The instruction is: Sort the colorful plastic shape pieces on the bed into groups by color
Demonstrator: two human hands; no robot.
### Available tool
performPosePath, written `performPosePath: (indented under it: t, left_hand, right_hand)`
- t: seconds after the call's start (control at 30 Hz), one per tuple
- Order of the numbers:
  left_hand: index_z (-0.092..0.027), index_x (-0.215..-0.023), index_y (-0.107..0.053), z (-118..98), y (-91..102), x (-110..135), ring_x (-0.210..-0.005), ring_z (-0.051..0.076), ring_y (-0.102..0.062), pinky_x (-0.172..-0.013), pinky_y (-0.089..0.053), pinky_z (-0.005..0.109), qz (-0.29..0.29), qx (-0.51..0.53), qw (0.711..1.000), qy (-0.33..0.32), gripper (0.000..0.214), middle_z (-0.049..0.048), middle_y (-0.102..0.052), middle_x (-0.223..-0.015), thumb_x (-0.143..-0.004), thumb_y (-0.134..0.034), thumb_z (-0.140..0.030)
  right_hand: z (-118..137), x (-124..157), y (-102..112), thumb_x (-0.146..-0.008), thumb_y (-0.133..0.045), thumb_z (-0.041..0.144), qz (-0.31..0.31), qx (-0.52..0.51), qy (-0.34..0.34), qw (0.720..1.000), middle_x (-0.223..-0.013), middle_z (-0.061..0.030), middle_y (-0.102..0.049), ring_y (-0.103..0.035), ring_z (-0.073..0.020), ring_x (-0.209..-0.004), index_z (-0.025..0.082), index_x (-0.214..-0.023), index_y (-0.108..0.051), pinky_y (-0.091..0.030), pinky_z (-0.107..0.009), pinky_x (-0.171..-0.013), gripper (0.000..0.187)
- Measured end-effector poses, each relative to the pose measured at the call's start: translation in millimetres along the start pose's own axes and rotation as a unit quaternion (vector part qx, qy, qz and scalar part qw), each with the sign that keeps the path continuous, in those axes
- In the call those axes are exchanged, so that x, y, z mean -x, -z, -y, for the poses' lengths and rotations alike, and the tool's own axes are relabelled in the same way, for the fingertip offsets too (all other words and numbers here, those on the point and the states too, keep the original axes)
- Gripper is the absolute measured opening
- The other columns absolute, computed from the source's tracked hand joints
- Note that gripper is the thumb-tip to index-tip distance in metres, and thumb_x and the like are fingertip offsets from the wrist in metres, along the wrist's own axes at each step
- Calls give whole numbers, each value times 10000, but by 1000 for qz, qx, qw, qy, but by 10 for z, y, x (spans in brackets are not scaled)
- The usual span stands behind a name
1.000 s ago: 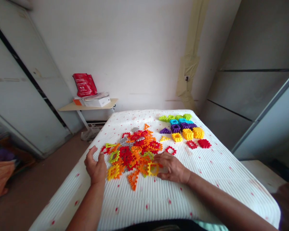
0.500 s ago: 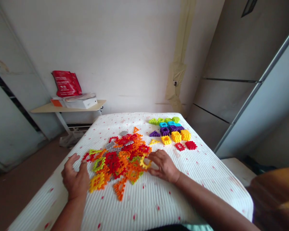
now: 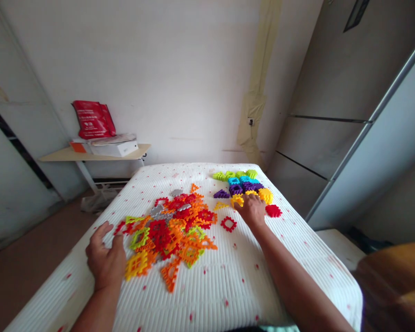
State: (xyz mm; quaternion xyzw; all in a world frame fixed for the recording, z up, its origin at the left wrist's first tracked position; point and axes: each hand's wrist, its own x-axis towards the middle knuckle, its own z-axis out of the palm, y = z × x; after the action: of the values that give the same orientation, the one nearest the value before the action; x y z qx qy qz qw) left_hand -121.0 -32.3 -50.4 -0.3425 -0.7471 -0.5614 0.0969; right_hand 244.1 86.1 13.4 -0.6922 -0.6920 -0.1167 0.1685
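My right hand (image 3: 251, 211) is over the yellow stacks, its thumb and fingers closed at the near stack of yellow square frames (image 3: 237, 199). Its fingertips are partly hidden, and the hand covers much of the middle yellow stack. My left hand (image 3: 105, 258) hovers at the left of a loose heap of notched plastic pieces (image 3: 161, 234), fingers curved apart and holding nothing. That heap mixes red, orange, grey, lime and yellow shapes. A red square frame (image 3: 228, 224) lies between the heap and my right hand. Beside the yellow stack is a flat yellow triangle (image 3: 221, 205).
Behind my right hand stand purple (image 3: 235, 189), blue (image 3: 234, 181) and lime (image 3: 251, 174) stacks. A red stack (image 3: 273, 211) sits to the right. The table has a white ribbed cover (image 3: 221, 286). A side table (image 3: 90, 156) holds boxes and a red bag (image 3: 93, 120).
My right hand has carried a yellow square frame from the heap's right edge, away and to the right, to the yellow stacks. A red square frame now shows where it was. My left hand barely moved.
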Motion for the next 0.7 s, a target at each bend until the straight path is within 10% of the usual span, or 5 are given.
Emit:
performPosePath:
  t: [0.7]
  left_hand:
    - [-201, -1195, -533, -52, 18, -2, -1018, 254, -551, -923, -429, 445, 10, 18, 1000, 9, 478, 72, -639, -1073, -733, -538, -323]
  right_hand:
    - [55, 14, -130, -824, -452, 540, 7, 12, 14, 1000, -998, -146, -611, -530, -298, -972, 161, -1053, -559, -380, -408, -769, 456]
